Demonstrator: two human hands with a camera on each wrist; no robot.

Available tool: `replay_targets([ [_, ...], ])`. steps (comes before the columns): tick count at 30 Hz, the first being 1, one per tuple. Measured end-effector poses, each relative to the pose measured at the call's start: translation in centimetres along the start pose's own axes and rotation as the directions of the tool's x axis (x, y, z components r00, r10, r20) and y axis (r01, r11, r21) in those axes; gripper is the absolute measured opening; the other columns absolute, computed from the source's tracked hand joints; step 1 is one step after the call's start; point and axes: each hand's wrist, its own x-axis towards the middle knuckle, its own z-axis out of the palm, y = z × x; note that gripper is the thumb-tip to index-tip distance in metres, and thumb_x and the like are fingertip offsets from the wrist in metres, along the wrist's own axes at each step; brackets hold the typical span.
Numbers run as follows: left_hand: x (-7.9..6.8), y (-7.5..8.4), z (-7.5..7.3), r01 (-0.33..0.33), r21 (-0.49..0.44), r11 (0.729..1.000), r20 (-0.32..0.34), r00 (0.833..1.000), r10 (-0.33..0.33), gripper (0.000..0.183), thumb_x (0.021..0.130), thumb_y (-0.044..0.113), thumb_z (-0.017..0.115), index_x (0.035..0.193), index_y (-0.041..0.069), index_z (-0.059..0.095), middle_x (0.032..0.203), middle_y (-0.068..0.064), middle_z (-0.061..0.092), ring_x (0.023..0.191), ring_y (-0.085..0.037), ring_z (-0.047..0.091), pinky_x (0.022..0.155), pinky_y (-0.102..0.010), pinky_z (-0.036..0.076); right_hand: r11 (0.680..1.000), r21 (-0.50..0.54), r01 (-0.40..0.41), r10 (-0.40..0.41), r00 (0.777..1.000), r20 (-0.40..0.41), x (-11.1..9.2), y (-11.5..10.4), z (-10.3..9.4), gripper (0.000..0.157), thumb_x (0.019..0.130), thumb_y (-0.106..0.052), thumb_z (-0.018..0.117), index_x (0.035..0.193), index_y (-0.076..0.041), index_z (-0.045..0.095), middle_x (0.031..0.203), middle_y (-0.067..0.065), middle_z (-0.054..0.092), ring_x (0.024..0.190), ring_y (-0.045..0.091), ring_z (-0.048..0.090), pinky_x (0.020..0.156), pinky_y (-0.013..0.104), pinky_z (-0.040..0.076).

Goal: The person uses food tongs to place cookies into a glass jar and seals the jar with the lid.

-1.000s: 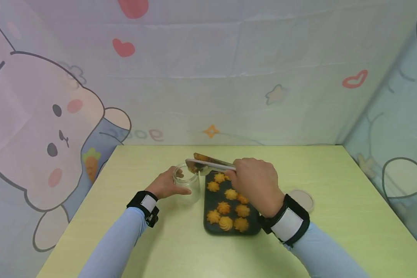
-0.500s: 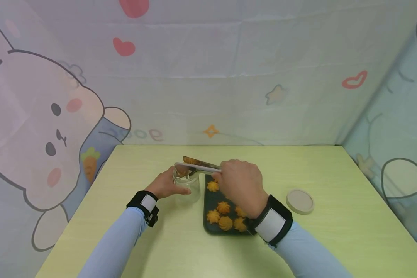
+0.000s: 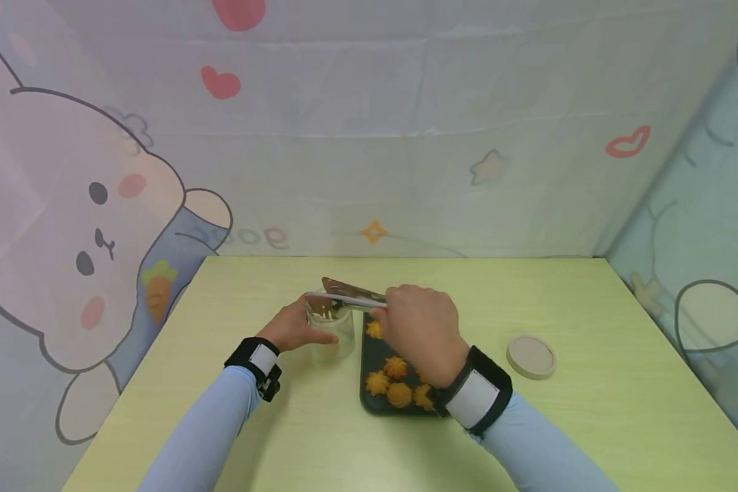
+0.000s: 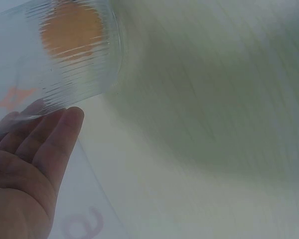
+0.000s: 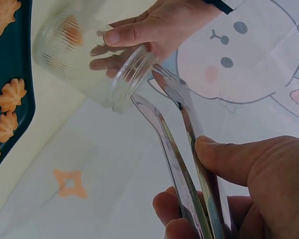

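My left hand grips a clear glass jar, thumb on the near side, fingers round the far side. A piped cookie shows at the jar's base in the right wrist view; in the left wrist view the same cookie appears through ribbed glass. My right hand holds metal tongs between thumb and fingers. Their tips stand apart at the jar's mouth, with nothing visible between them.
A dark tray of several star-shaped cookies lies right of the jar, partly hidden under my right hand. A round pale lid rests farther right on the light wooden table. A printed cloth hangs behind.
My right hand and the tongs have moved left from above the tray, bringing the tips to the jar's mouth. The lid has come fully into view. My left hand and jar stay put.
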Motion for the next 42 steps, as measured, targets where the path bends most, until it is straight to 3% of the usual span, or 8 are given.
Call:
replay_targets([
  [6,-0.1,0.0,-0.1,-0.013,-0.012,1.000,0.007,1.000,0.013,0.089,0.067,0.041,0.083,0.138,0.011,0.039,0.133,-0.015,0.054,0.118,-0.032,0.050,0.097,-0.052,0.044,1.000,-0.005,-0.011,0.011,1.000,-0.017,-0.2,0.2,-0.3,0.039,0.084,-0.039,0.068,0.057,-0.014,0.054,0.048,-0.001,0.046,0.036,0.015,0.042,0.029,0.032,0.035],
  [13,-0.1,-0.1,0.0,-0.008,0.008,1.000,-0.004,1.000,0.009,0.089,0.067,0.042,0.083,0.134,0.003,0.040,0.132,-0.016,0.056,0.115,-0.030,0.052,0.094,-0.050,0.046,0.999,0.003,-0.039,0.039,0.997,-0.062,-0.5,0.6,-1.2,0.036,0.083,-0.038,0.070,0.061,-0.012,0.059,0.049,0.000,0.049,0.037,0.016,0.042,0.030,0.033,0.036],
  [27,-0.1,0.0,-0.1,-0.016,-0.006,1.000,-0.009,1.000,0.015,0.081,0.066,0.041,0.083,0.127,0.002,0.045,0.130,-0.015,0.058,0.114,-0.030,0.053,0.094,-0.049,0.046,0.983,0.050,-0.175,0.178,0.982,-0.058,-2.1,3.4,-2.0,0.037,0.083,-0.040,0.070,0.065,-0.009,0.063,0.047,0.003,0.049,0.034,0.017,0.040,0.029,0.028,0.028],
  [32,-0.3,0.2,-0.1,-0.013,-0.012,1.000,-0.001,1.000,0.013,0.079,0.068,0.039,0.083,0.127,0.003,0.045,0.132,-0.015,0.057,0.115,-0.030,0.052,0.094,-0.049,0.046,0.967,0.076,-0.242,0.247,0.968,-0.051,-3.0,4.3,-1.6,0.037,0.082,-0.040,0.071,0.067,-0.007,0.065,0.047,0.005,0.050,0.035,0.019,0.041,0.029,0.030,0.029],
  [42,-0.3,0.2,0.0,-0.022,-0.016,1.000,-0.001,1.000,0.022,0.077,0.069,0.038,0.082,0.126,0.003,0.046,0.131,-0.014,0.057,0.113,-0.029,0.053,0.092,-0.048,0.047,0.946,0.107,-0.306,0.309,0.951,-0.012,-5.6,5.5,0.2,0.034,0.079,-0.037,0.074,0.068,-0.007,0.064,0.054,0.006,0.053,0.039,0.021,0.043,0.031,0.032,0.030],
])
